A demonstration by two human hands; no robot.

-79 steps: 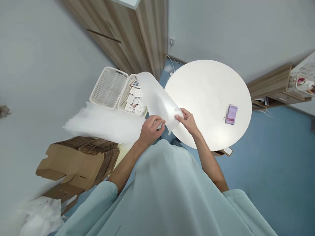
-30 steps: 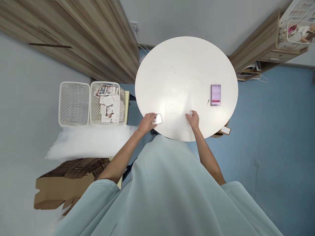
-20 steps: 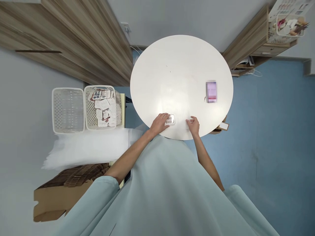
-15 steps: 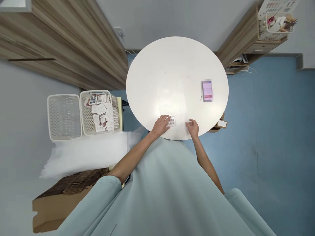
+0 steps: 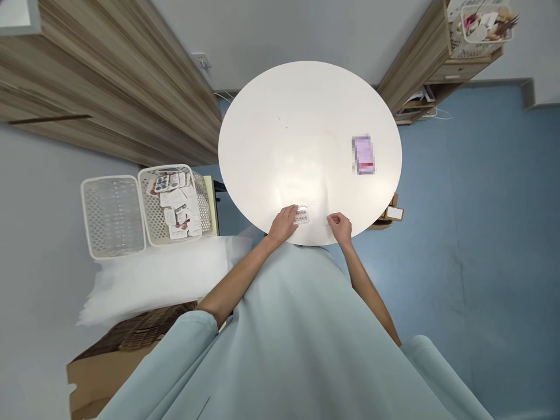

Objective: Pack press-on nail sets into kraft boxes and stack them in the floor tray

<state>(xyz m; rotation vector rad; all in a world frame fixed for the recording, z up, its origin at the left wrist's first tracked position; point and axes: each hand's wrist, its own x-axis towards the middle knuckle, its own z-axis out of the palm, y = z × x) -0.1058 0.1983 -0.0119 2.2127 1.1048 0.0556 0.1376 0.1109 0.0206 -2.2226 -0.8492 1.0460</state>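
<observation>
A small clear plastic case (image 5: 301, 215) with rows of tiny reddish-dark pieces lies near the front edge of the round white table (image 5: 306, 87). My left hand (image 5: 283, 224) rests at the case's left side, its fingers stretched out with the tips at the case's edge. Under the case spreads a thin whitish sheet (image 5: 312, 195), hard to tell from the tabletop. My right hand (image 5: 340, 226) pinches this sheet's right edge between thumb and fingers, just right of the case.
A phone-like pixelated purple item (image 5: 364, 155) lies on the table's right part. To my left stand a white basket of cards (image 5: 144, 201), a basket of clear plastic pieces (image 5: 83, 204), a stack of white sheets (image 5: 161, 268) and a cardboard box (image 5: 109, 373). A cabinet (image 5: 420, 52) stands back right.
My right hand has closed on the sheet's right edge, which now shows a raised line. My left hand stays by the case. The whole view has shifted slightly.
</observation>
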